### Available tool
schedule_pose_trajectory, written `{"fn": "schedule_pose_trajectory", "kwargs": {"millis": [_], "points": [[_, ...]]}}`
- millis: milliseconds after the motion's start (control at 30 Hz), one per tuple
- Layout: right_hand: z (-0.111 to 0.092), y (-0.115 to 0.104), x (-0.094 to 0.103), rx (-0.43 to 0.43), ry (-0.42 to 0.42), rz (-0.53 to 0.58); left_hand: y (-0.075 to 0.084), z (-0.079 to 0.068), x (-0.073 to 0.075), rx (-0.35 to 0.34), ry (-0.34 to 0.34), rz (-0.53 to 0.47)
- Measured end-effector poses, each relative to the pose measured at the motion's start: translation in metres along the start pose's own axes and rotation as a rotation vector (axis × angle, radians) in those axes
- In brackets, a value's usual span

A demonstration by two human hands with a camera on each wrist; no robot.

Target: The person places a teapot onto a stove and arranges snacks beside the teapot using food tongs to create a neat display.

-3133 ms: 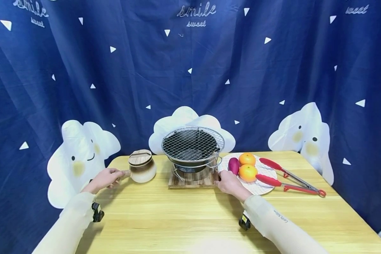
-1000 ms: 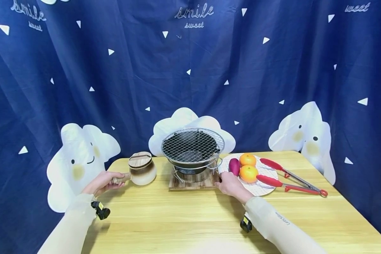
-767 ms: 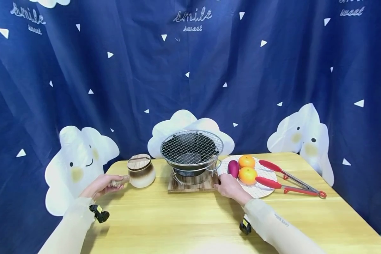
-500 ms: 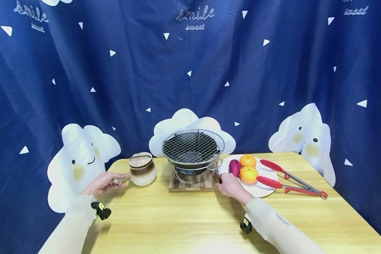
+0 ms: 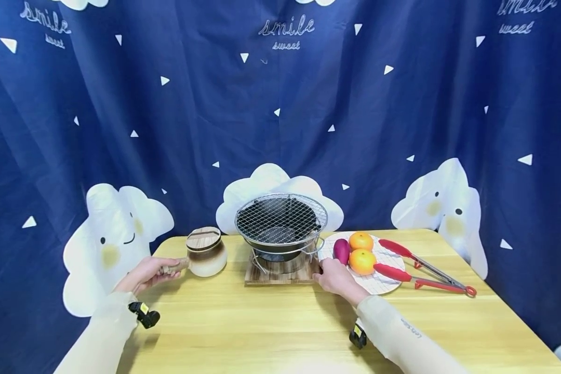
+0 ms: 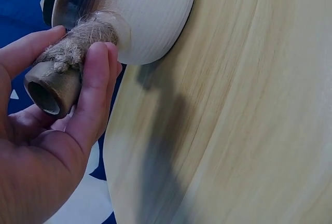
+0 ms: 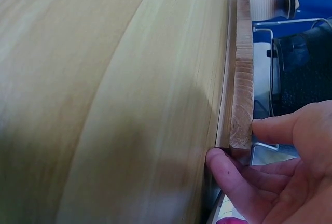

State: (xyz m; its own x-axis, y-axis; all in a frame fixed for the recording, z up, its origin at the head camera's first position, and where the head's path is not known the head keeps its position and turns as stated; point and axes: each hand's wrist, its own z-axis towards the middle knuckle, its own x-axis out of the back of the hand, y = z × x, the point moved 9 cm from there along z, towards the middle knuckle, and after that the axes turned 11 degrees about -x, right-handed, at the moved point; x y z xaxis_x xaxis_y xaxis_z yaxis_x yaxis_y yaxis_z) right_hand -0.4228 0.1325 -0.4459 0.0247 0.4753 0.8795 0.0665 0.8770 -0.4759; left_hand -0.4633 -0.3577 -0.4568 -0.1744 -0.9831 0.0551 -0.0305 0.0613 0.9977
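Left hand wraps its fingers round the rope-bound handle of the pot (lid on). Right hand pinches the wooden board corner, thumb below, grill just beyond the fingertips.
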Motion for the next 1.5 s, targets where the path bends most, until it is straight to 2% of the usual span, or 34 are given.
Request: {"fn": "schedule_pose_trajectory", "kwargs": {"millis": [100,667,933,1167,1500], "points": [[0.0,-0.003,0.003,0.005,0.025,-0.012,0.003,0.002,-0.002,-0.019,-0.014,-0.01],[0.002,0.0,0.004,-0.004,0.017,-0.009,0.011,0.004,-0.006,0.015,0.068,-0.058],[0.001,-0.001,0.004,0.004,0.013,0.004,0.016,0.004,-0.011,0.003,0.056,-0.093],[0.002,-0.002,0.004,0.011,0.016,0.005,0.028,0.005,-0.012,-0.043,0.074,-0.089],[0.0,0.0,0.001,-0.006,-0.004,-0.005,0.044,0.004,-0.011,-0.042,0.069,-0.12]]}}
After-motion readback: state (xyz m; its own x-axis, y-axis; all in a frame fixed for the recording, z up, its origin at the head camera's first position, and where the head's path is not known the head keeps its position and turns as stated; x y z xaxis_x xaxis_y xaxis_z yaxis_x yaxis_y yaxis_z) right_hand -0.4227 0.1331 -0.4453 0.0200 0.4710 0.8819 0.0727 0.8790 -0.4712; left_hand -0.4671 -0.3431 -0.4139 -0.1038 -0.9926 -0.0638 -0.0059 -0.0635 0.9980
